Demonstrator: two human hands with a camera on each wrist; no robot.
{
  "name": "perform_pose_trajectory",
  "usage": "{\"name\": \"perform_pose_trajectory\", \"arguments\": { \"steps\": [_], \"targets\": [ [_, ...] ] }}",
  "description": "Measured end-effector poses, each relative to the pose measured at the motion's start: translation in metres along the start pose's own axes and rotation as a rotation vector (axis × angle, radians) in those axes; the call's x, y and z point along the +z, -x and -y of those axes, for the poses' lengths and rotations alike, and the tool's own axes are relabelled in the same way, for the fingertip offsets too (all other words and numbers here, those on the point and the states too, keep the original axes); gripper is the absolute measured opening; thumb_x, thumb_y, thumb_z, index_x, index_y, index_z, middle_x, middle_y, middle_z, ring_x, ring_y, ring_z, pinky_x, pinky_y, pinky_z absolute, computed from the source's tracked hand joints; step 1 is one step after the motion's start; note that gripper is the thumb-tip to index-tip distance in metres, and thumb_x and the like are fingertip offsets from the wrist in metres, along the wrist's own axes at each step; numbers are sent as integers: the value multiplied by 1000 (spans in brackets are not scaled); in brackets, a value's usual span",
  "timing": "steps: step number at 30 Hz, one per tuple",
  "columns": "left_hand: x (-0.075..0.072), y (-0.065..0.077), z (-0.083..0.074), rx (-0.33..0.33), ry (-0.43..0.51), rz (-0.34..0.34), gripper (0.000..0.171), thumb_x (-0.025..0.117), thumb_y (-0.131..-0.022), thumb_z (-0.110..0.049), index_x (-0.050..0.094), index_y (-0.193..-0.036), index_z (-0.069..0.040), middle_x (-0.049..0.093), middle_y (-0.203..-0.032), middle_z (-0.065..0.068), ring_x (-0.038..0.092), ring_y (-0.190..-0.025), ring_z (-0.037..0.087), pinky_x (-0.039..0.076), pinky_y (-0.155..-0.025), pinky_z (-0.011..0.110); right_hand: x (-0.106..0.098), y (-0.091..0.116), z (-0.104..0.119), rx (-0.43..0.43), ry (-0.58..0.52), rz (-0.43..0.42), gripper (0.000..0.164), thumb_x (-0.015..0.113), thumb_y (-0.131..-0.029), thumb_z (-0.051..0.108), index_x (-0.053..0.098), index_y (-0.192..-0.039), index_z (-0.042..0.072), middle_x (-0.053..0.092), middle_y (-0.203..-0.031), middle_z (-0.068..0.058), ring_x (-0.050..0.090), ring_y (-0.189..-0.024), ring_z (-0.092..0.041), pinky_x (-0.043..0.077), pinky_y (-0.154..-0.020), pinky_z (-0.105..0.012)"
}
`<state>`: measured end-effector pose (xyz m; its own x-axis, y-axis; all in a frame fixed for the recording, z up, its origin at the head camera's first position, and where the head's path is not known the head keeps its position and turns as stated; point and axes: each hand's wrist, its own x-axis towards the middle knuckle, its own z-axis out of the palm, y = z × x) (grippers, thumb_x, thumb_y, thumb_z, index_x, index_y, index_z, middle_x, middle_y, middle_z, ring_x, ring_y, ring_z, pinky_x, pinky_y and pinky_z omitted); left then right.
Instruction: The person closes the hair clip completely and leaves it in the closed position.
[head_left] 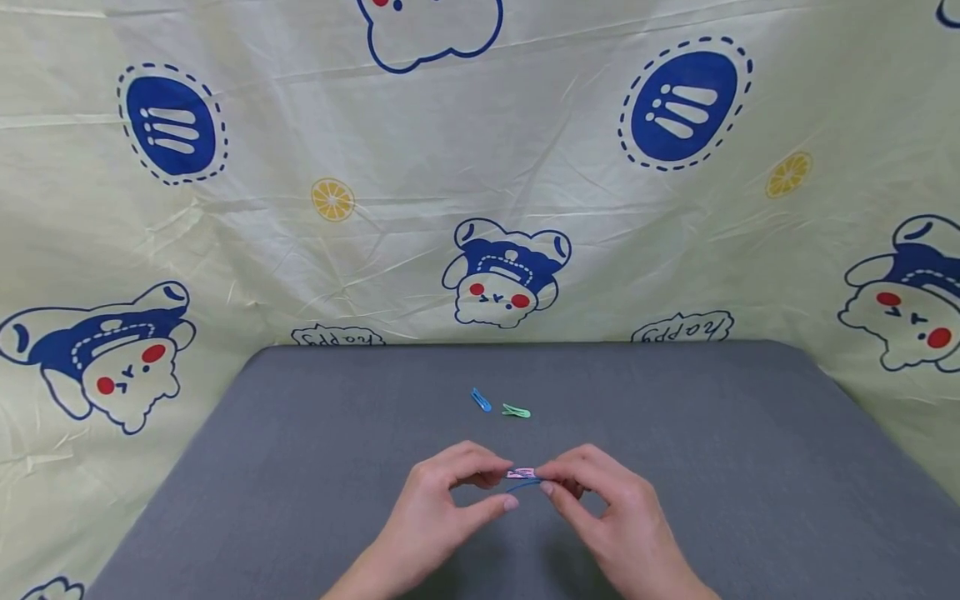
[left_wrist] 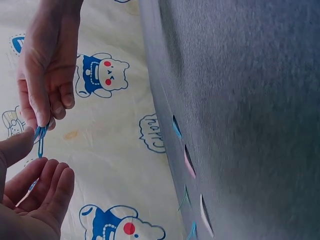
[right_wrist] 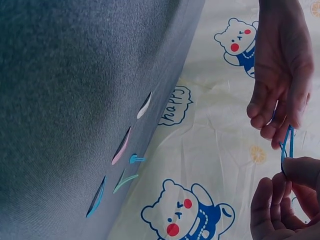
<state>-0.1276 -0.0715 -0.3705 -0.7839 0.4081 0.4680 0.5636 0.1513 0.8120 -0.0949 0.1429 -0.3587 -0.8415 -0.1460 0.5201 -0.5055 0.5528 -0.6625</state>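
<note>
Blue hair clip (right_wrist: 291,142) is held up between the two hands, over the grey table (head_left: 337,467) whose broad top fills the lower part of the head view. Next in size come the hands: the right hand (head_left: 630,508) pinches one end of the clip between thumb and forefinger, while the left hand (head_left: 438,496) has its thumb and fingers parted around the other end; whether both sides of that hand touch it, I cannot tell. Beyond the hands lie a loose blue clip (head_left: 481,400) and a green clip (head_left: 516,411), near each other, and a pink clip (head_left: 521,473) shows just behind the held one.

As for handling, the held clip looks very light, thin and springy, probably smooth enough to slip from a loose pinch, yet hardly fragile. Its slimness leaves little to grasp, so the end already in the right hand seems the surest hold, with fingertips kept to the flat sides. Its long axis runs from one hand to the other, roughly crosswise in the head view, the free end pointing toward the left hand and slanting a little toward the person. Smallest of all, its thin strips stand slightly apart; which end is hinged is too fine to make out
</note>
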Motion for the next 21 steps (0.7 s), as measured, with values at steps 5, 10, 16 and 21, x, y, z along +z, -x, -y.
{"name": "perform_pose_trajectory", "arguments": {
  "steps": [5,10,16,21],
  "targets": [
    [1,2,0,-30,43,-4,19,77,-87,-21,74,-105,-19,67,-100,-9,65,-89,15,54,-83,32,3,2,2,-11,-12,6,34,77,-84,3,71,-99,33,60,-94,20,56,-73,-2,50,-62,-23],
    [3,2,-1,8,48,-26,14,76,-88,-18,74,-102,-18,68,-98,-7,65,-86,13,55,-80,32,4,4,1,-31,-19,0,34,77,-84,3,71,-100,33,59,-94,19,56,-73,-2,50,-63,-22],
    [5,2,-1,18,61,-59,12,76,-87,-17,75,-99,-17,68,-95,-6,65,-84,13,55,-76,32,5,4,0,-9,-17,-7,33,77,-84,5,71,-100,34,60,-95,20,56,-74,-2,51,-64,-23],
    [6,2,-2,-51,82,-82,9,77,-86,-18,76,-95,-19,69,-92,-6,64,-85,15,54,-79,32,8,5,-2,18,-41,-35,31,77,-84,7,71,-97,34,61,-93,20,58,-75,-3,51,-65,-23]
  ]
}}
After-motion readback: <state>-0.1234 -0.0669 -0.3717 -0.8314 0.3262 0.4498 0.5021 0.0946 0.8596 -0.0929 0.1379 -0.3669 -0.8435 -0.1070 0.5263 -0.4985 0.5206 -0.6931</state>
